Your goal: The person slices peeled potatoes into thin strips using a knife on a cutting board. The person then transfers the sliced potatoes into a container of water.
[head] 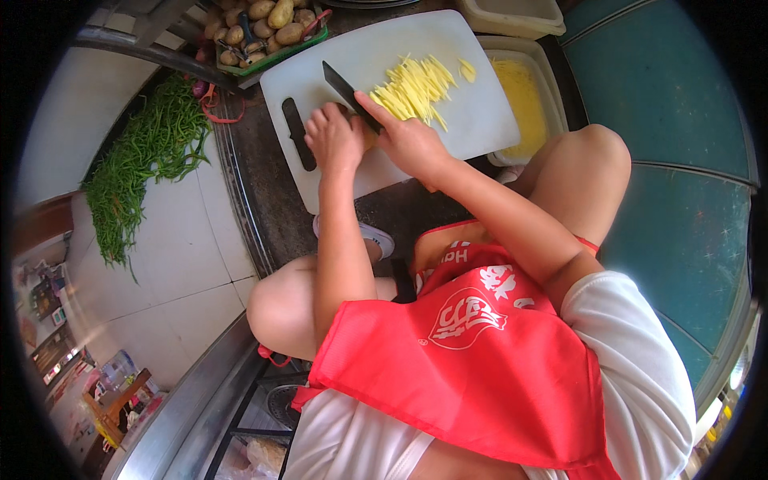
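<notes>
My right hand [414,147] grips a kitchen knife [345,87], its index finger stretched along the blade, whose tip points to the upper left. Close beside the blade, my left hand [335,135] presses with bent fingers on a piece of potato [368,139], mostly covered by the fingers and the knife. Both hands are over a white plastic cutting board [468,129] with a dark handle slot at its left end. To the right of the blade lies a heap of yellow potato shreds [414,87]. A few thin slices [467,70] sit apart from it.
Beyond the board stands a green basket [273,59] of whole potatoes, with a peeler [231,51] on top. At the right, a pale plastic tub [555,90] holds yellow shreds in liquid. Green chillies [150,156] are spread on the tiled floor [186,234] at left.
</notes>
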`<control>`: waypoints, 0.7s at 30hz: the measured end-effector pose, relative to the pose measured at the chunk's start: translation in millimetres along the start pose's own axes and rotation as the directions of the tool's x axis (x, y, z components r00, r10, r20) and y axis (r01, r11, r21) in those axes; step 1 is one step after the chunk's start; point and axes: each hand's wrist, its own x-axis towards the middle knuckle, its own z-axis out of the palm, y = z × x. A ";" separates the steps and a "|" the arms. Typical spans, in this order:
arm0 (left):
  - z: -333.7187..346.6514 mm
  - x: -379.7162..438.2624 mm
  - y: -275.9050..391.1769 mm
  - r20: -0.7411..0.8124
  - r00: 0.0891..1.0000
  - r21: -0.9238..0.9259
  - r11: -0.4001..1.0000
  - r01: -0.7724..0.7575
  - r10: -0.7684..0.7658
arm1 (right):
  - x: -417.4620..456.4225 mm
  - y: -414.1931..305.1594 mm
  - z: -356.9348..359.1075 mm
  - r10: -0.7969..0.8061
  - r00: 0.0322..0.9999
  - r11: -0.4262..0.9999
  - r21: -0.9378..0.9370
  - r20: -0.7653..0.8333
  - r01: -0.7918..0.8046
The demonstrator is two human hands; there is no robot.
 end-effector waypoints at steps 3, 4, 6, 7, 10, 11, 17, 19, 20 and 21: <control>-20.5 4.4 -10.3 0.079 0.994 -0.085 0.993 0.079 -0.072 | -5.7 1.0 -9.0 0.025 0.999 0.999 -0.023 0.027 -0.025; -26.5 5.3 -9.4 0.191 0.975 -0.179 0.973 0.145 -0.110 | -9.3 1.7 -12.5 0.038 0.999 0.998 -0.042 0.038 -0.037; -27.9 0.5 -4.4 0.294 0.949 -0.249 0.950 0.187 -0.110 | -16.4 7.6 -11.1 -0.005 1.000 1.000 -0.029 -0.022 0.005; -27.1 -3.7 0.0 0.306 0.945 -0.191 0.964 0.184 -0.120 | -18.9 9.4 -9.5 -0.026 0.998 0.999 -0.024 -0.056 0.025; -30.5 -14.5 9.9 0.315 0.938 -0.072 0.982 0.174 -0.143 | -25.4 7.4 -2.0 -0.028 1.000 0.998 -0.049 -0.002 0.028; -29.3 -12.7 10.3 0.309 0.941 -0.065 0.985 0.163 -0.135 | -24.9 6.7 -3.7 -0.017 1.000 0.999 -0.052 0.018 0.018; -25.8 -11.4 13.5 0.307 0.936 -0.008 0.983 0.185 -0.173 | -26.2 3.9 -5.2 -0.026 0.999 0.999 -0.030 0.024 0.027; -23.0 -10.8 14.1 0.316 0.931 -0.010 0.980 0.197 -0.184 | -28.8 4.4 -2.0 -0.005 0.999 0.998 -0.063 0.040 0.008; -22.4 -11.0 14.1 0.317 0.930 -0.010 0.980 0.200 -0.186 | -29.2 3.2 -2.7 0.004 0.998 0.997 -0.079 0.056 0.000; -22.9 -9.5 14.3 0.314 0.931 -0.010 0.980 0.200 -0.186 | -27.9 -0.6 -6.2 0.013 0.998 0.995 -0.095 0.067 -0.006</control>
